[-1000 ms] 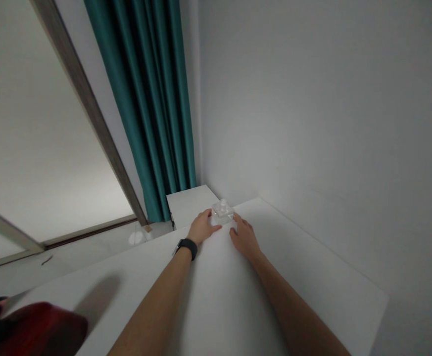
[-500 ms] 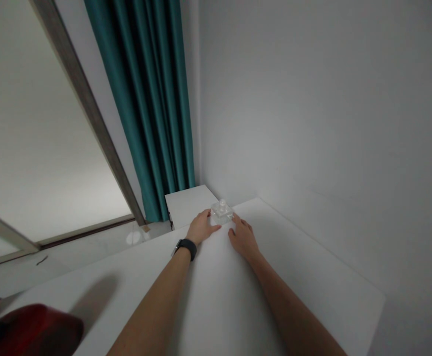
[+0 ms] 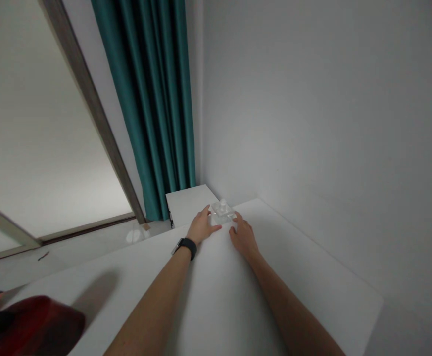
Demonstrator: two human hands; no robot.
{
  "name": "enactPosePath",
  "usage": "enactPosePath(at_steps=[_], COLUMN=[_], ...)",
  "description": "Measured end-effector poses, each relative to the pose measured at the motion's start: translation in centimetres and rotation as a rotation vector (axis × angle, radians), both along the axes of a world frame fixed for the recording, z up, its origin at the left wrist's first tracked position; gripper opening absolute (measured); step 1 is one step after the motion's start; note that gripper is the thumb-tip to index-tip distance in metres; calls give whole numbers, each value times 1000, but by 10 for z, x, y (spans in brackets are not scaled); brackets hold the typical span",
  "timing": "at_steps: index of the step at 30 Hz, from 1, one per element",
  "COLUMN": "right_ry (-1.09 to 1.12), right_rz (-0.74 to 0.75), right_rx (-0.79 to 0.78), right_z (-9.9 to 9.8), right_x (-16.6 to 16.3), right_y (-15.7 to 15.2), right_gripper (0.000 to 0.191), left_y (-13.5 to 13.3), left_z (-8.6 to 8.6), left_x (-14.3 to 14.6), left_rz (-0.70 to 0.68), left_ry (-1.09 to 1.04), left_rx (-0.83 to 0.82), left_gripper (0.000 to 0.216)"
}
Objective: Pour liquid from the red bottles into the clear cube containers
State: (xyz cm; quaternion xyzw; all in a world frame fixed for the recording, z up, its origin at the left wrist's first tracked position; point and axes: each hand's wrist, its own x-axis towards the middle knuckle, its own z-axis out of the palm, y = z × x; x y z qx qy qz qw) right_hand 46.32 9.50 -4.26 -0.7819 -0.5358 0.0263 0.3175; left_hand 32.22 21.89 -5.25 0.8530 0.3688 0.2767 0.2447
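Observation:
A small clear square box (image 3: 220, 218) with a clear lid (image 3: 223, 208) and a round white knob stands near the far edge of the white table (image 3: 216, 296). My left hand (image 3: 201, 226), with a dark watch on its wrist, is at the box's left side. Its fingers curve along that side and its thumb points across the front. From the right, my right hand (image 3: 244, 234) has bent fingertips against the box near its corner, thumb tucked toward the front. Whether the lid sits fully down is too small to tell.
A dark red glossy object (image 3: 41, 324) stands at the lower left of the table, partly out of view. Beyond the far edge are a white cabinet (image 3: 188, 202) and a teal curtain (image 3: 156, 99). A plain wall (image 3: 312, 123) borders the right side.
The view has shifted slightly. Both hands stay at the box's sides, with the fingers moved only a little.

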Motion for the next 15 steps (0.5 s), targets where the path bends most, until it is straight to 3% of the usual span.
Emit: enactPosePath(at_steps=[6, 15], right_ry=[13, 11], right_rz=[-18, 2], right_rx=[58, 157], right_z=[-2, -7], right_x=[2, -2], right_y=[0, -5], right_gripper=[57, 61], left_y=[-11, -50], left_z=[3, 6], left_x=[-6, -29], left_rz=[3, 59], left_ry=[-22, 5], left_rx=[98, 170], left_gripper=[89, 75])
